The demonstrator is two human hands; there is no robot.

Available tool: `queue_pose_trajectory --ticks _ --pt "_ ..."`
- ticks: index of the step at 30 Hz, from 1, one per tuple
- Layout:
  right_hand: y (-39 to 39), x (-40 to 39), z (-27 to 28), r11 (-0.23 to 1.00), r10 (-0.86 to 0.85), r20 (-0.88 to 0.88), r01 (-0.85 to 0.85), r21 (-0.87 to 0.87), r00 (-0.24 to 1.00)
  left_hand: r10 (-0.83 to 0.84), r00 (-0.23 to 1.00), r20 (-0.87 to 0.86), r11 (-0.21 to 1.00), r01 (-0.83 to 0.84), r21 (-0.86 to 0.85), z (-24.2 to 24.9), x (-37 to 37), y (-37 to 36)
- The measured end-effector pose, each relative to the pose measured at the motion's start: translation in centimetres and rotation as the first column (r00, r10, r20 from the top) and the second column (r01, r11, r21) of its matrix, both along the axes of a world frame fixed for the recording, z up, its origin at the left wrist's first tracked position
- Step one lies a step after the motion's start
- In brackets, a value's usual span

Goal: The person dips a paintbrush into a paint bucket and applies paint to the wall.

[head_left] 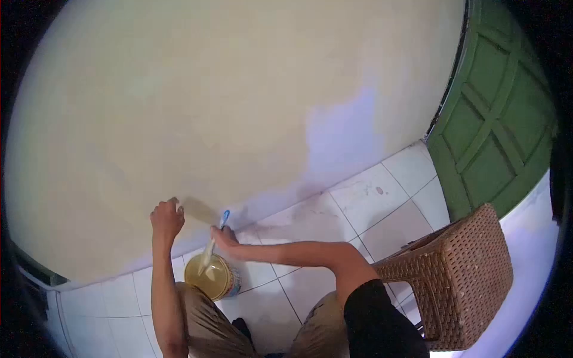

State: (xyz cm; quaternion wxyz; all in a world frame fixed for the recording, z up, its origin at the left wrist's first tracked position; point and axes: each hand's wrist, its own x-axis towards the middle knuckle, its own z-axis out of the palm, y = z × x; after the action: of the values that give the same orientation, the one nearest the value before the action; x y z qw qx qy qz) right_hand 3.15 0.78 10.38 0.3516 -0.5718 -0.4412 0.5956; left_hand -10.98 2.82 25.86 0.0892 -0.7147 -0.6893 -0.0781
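My right hand (pixel 225 240) is closed around a paint brush (pixel 208 253) with a blue-tipped handle. The bristle end points down into a round bucket (pixel 228 280) holding yellowish paint, which stands on the floor between my knees and the wall. Near the wall, up and to the left of the bucket, my left hand (pixel 167 217) is raised with its fingers bent but apart and nothing visible in them. The wall (pixel 197 107) is mostly cream, with a pale bluish patch at the right and along its lower edge.
A brown woven-pattern stool (pixel 477 274) stands at the right. Behind it is a green panelled door (pixel 495 113). White floor tiles (pixel 370 188) run along the wall, with some stains. My knees are at the bottom.
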Motion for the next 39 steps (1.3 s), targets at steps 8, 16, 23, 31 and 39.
queue_pose_trajectory --ticks 8,16,23,31,39 --pt "3.1 10.5 -2.5 0.987 -0.07 -0.358 0.117 0.113 0.931 -0.787 0.295 0.542 0.521 0.789 0.326 6.4 28.2 -8.3" --pt "-0.8 16.1 -5.6 0.89 -0.449 -0.544 0.408 -0.202 0.709 -0.236 0.204 0.95 -0.173 0.953 -0.248 -1.1 46.7 -12.7" --pt "-3.4 17.8 -6.9 0.857 -0.508 -0.586 0.437 -0.272 0.631 0.193 0.272 0.943 -0.496 0.856 -0.146 -3.0 50.3 -16.8" --pt "-2.2 13.6 -4.0 0.949 -0.312 -0.701 0.252 -0.191 0.642 0.207 -0.033 0.978 -0.311 0.945 0.098 -5.3 51.9 -18.7" --pt "-5.0 13.8 1.4 0.984 -0.175 -0.819 0.071 -0.162 0.546 0.305 -0.036 0.952 -0.441 0.88 0.174 -6.0 53.3 -18.9"
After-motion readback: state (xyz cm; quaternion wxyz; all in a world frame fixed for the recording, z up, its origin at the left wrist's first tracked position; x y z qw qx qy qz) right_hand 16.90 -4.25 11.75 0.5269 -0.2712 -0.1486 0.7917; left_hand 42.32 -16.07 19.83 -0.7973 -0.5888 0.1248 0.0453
